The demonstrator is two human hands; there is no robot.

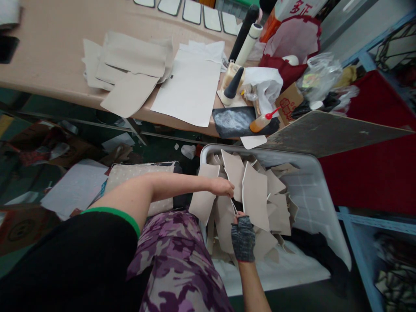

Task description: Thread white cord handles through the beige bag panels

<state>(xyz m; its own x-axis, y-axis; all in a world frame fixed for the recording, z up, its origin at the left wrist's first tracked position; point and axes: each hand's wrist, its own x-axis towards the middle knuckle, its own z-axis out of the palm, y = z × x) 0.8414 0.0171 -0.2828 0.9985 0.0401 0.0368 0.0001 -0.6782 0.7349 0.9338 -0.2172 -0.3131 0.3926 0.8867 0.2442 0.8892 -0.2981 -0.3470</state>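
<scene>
A white plastic bin (325,208) holds many beige sheet pieces (255,195) with pale edges, lying loose and overlapping. My left hand (222,187) is bare and closed at the top edge of one beige piece (224,221) in the bin. My right hand (243,238), in a grey fingerless glove, pinches the pale edge of the same piece a little nearer to me. The fingertips of both hands are partly hidden. More pieces lie around and beneath my hands.
Beyond the bin stands a table (48,56) with stacked beige sheets (133,56), white paper (191,86) and a glue bottle (263,121). A grey board (325,134) slants over the bin's far side. Dark cloth (321,251) hangs over its right rim.
</scene>
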